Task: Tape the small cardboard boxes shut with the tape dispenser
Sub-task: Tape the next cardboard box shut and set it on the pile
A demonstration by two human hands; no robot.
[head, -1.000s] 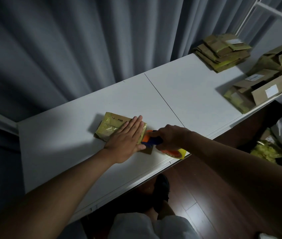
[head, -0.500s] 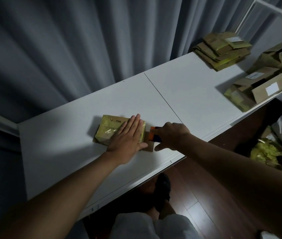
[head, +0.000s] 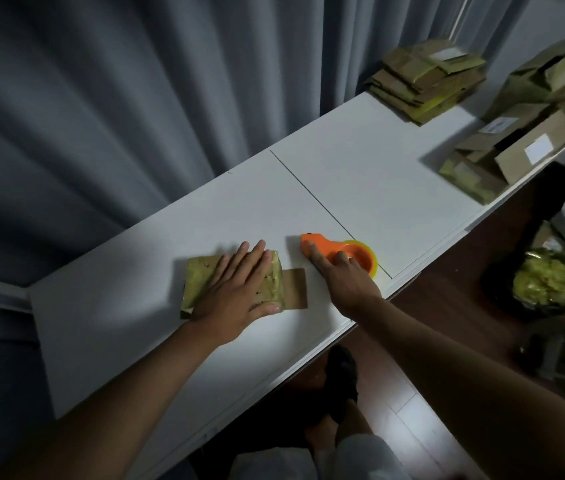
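**boxwatcher:** So from where I'm standing, the small cardboard box (head: 201,282) is lying flat on the white table (head: 378,188), toward the near-left part of it. It's wrapped in shiny yellowish tape, and one plain brown flap (head: 295,288) sticks out on its right side, flat on the tabletop. The left hand (head: 236,292) is pressed palm-down on top of the box, fingers straight and a little spread, thumb along the near edge. Nothing gripped, just pinning it.

**tape_nerd:** And the dispenser?

**boxwatcher:** The orange tape dispenser (head: 322,245) sits on the table just to the right of the box, apart from it, with the roll of yellowish tape (head: 369,259) at its right end near the table's front edge. The right hand (head: 343,275) lies over it, index finger stretched along the orange body toward the nose. Whether the other fingers are curled round it or just resting on top, I honestly can't tell from this angle.

**tape_nerd:** Anything else around?

**boxwatcher:** A stack of flattened boxes (head: 426,77) at the far right end by the grey curtain (head: 135,98), and a messier pile of cardboard boxes (head: 523,143) with white labels at the right edge. Dark wood floor (head: 447,323) below.
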